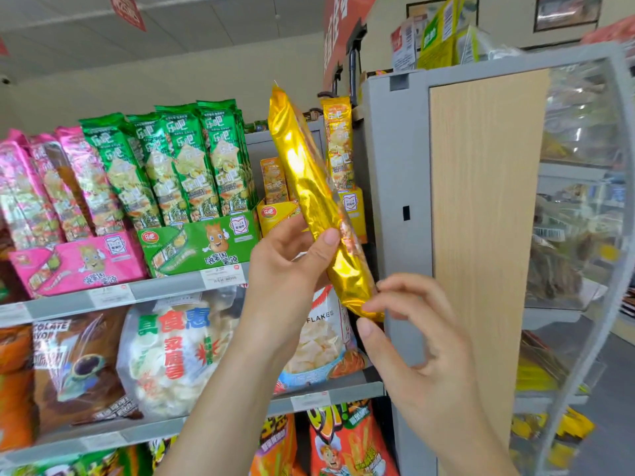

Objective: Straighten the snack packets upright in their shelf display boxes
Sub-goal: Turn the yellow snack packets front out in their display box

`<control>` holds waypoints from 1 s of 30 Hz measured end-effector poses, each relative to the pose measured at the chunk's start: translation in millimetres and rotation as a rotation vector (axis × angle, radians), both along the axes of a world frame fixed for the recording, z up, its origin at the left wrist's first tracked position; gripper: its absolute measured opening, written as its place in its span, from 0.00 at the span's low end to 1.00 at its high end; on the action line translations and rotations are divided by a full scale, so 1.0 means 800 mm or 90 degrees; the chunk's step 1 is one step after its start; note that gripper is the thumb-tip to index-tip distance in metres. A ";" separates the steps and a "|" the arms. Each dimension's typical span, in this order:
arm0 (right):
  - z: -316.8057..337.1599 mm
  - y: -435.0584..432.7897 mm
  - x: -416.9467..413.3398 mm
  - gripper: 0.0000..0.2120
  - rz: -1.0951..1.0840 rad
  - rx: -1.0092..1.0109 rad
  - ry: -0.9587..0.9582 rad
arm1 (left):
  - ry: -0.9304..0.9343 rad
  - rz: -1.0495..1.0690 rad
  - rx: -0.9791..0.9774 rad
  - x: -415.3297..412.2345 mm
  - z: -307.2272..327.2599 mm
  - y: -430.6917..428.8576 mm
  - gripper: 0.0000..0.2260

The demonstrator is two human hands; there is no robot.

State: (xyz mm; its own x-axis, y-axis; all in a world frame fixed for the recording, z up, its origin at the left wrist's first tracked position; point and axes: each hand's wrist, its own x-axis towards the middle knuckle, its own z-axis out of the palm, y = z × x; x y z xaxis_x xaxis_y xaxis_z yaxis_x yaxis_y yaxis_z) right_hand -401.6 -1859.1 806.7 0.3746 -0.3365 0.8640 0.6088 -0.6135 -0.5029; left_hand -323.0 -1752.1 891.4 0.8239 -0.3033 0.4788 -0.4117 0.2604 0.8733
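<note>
Head camera view of a shop shelf, with two bare hands holding one long gold packet in the air in front of the yellow display box at the shelf's right end. The packet leans, top tipped left. The left hand grips it about the middle, its fingers curled round the foil. The right hand pinches the bottom seal between thumb and forefinger. The packet looks light, puffed and crinkly, its foil glossy and likely slippery, its contents probably brittle. It is best held lightly round the middle and steered by the flat end seal, without squeezing. Two orange-yellow packets stand in the yellow box, one tall and one sunk low. The green display box next to it shows four packets across its front. The pink display box shows perhaps three, though the picture blurs towards that edge. That makes three boxes on this shelf.
</note>
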 end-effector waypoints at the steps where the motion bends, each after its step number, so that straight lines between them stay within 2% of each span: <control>1: 0.002 0.003 0.000 0.03 0.057 0.052 0.023 | 0.001 -0.012 -0.004 0.000 -0.001 0.001 0.23; 3: 0.005 0.006 0.003 0.07 0.161 0.151 0.062 | -0.003 -0.033 -0.005 0.002 -0.006 0.001 0.18; 6: 0.007 0.009 0.009 0.12 0.223 0.213 0.093 | 0.019 -0.046 -0.004 0.003 -0.012 0.001 0.23; 8: 0.007 0.010 0.011 0.14 0.174 0.190 0.096 | 0.024 -0.066 -0.013 0.008 -0.015 0.002 0.19; 11: 0.005 0.009 0.013 0.17 0.073 0.144 0.105 | 0.053 -0.102 -0.024 0.013 -0.012 0.003 0.23; 14: 0.001 0.012 0.013 0.23 -0.016 0.096 0.148 | -0.010 -0.112 -0.041 0.018 -0.004 0.001 0.12; 17: 0.002 0.015 0.013 0.28 -0.081 0.030 0.201 | -0.024 -0.070 -0.075 0.022 -0.001 0.001 0.16; 20: 0.000 0.016 0.019 0.29 -0.081 0.019 0.226 | -0.022 -0.073 -0.080 0.025 -0.003 -0.001 0.18; 23: -0.007 0.019 0.026 0.27 -0.083 0.015 0.142 | -0.024 -0.083 -0.113 0.031 0.003 -0.001 0.14; 27: -0.010 0.021 0.033 0.26 -0.080 0.022 -0.009 | 0.003 -0.100 -0.152 0.044 0.013 -0.002 0.03; 30: -0.008 0.021 0.035 0.26 -0.070 0.038 -0.058 | 0.055 -0.116 -0.177 0.049 0.017 -0.006 0.03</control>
State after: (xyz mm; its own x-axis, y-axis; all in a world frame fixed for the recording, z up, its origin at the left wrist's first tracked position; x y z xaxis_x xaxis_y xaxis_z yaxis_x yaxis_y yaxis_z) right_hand -373.6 -1842.0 800.3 0.2537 -0.4227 0.8700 0.5841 -0.6500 -0.4861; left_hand -283.7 -1756.8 905.1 0.8090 -0.3171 0.4949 -0.2639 0.5565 0.7878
